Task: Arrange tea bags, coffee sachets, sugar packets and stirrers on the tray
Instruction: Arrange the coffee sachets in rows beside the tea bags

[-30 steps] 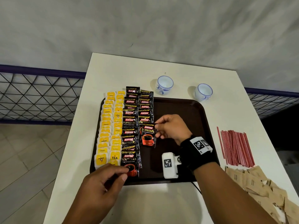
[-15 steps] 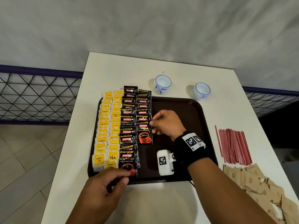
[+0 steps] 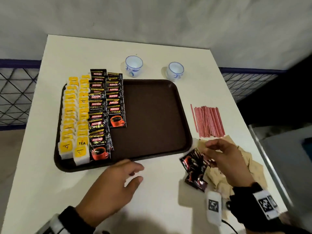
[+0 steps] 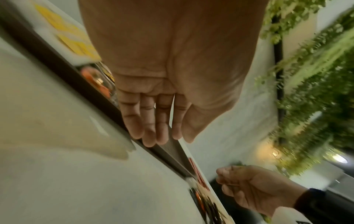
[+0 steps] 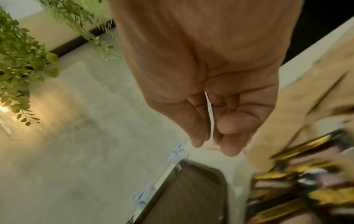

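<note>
A: Right hand (image 3: 224, 159) fingers loosely curled, holding nothing, over loose coffee sachets (image 3: 194, 168) beside tray (image 3: 185, 115).
B: Left hand (image 3: 116, 183) relaxed, empty (near rim). Pinch one sachet only; extend short column.

Right hand (image 3: 224, 159) over loose coffee sachets (image 3: 194, 168) beside the tray (image 3: 152, 115); left hand (image 3: 114, 183) empty, fingers relaxed.

Yellow tea bags (image 3: 74, 115) and black coffee sachets (image 3: 104, 112) fill the dark brown plastic tray's (image 3: 152, 115) left side, while red stirrers (image 3: 208, 121) and tan paper sugar packets (image 3: 244, 159) lie beside it.
</note>
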Available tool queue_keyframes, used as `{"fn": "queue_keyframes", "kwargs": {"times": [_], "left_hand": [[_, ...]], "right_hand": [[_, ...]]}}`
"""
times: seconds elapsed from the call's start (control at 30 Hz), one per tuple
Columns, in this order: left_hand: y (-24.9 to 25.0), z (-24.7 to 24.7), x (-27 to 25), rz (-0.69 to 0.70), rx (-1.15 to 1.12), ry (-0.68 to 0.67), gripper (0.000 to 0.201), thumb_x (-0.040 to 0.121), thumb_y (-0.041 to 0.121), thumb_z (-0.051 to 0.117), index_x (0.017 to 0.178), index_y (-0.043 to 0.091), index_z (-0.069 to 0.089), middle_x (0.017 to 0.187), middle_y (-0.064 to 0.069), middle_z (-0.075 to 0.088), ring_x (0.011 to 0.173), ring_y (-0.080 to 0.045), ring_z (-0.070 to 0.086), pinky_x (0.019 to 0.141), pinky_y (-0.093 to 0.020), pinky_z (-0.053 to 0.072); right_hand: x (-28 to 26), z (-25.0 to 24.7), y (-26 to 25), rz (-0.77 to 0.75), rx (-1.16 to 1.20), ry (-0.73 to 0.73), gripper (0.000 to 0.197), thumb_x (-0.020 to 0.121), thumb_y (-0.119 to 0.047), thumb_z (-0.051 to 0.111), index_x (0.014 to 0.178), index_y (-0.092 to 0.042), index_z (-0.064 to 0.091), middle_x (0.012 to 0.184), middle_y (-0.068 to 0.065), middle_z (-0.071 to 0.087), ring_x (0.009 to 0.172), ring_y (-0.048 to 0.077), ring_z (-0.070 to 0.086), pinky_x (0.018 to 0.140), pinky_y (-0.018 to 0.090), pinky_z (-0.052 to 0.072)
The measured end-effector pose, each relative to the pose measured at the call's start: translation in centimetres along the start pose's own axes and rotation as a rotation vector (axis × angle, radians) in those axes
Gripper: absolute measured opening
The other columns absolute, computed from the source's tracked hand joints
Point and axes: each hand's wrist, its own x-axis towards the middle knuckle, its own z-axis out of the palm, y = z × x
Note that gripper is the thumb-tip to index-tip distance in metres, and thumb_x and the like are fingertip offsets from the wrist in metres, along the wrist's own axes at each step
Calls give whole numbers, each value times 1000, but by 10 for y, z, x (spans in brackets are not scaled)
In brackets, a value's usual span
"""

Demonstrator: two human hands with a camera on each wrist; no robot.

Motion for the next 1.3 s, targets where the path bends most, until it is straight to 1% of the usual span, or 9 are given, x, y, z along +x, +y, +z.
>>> {"fn": "queue_keyframes", "kwargs": {"times": [0.1,0.3,0.43,0.53,0.77,0.97,1.1,1.2,1.3], "left_hand": [[26,36,15,68,84,-95,27,93,45,63,120,44,60,118,31,54,100,4,62,87,-14,49],[82,109,60,221,250,-94,40,90,38,62,129,27,56,131,11,49,121,-13,52,98,-35,49],[100,140,85,232,435,-185,72,87,36,66,151,30,33,161,4,23,148,-21,23,119,-41,30],[105,151,93,222,559,-253,88,85,37,68,157,35,18,168,5,5,153,-20,6,122,-45,14],[102,152,88,219,659,-218,75,83,50,63,150,43,32,165,6,18,151,-20,16,119,-43,19],[76,127,47,144,691,-158,73,76,52,61,145,38,41,158,1,33,142,-26,37,109,-46,39],[65,113,28,104,639,-152,75,74,41,56,147,39,37,162,-2,22,144,-28,32,112,-44,40],[59,111,19,123,558,-99,69,68,34,58,136,40,49,157,-7,35,137,-33,42,104,-47,48],[52,113,14,102,519,-14,58,70,47,67,126,41,55,155,-6,39,139,-31,40,104,-49,47]], "right_hand": [[-5,-25,28,-7,-89,11,15,87,-3,72,94,-16,70,89,3,72,68,20,68,50,28,49],[-14,-43,65,-62,-304,-56,24,82,-5,72,90,-27,67,85,-8,70,77,14,67,65,27,48],[-21,-34,79,-50,-293,-140,30,73,-12,82,93,-26,65,79,-8,69,73,5,65,63,14,46],[-20,-28,90,-129,-374,-183,47,72,-15,81,113,-29,63,95,-1,64,88,14,64,76,19,47],[-20,-31,97,-256,-467,-165,48,75,-17,82,119,-27,64,96,-7,52,79,8,57,76,14,43],[-19,-35,105,-305,-432,-162,44,81,-14,77,121,-26,65,105,-7,53,88,8,57,83,14,43],[-19,-33,103,-335,-440,-164,41,82,-12,74,119,-25,67,108,-4,53,92,13,58,88,26,49],[-22,-29,96,-420,-479,-131,36,84,-7,67,117,-19,67,109,-1,53,88,19,61,83,29,52],[-26,-14,83,-535,-496,-170,43,85,-8,65,124,-25,66,115,-5,52,95,17,59,90,30,52]]}}
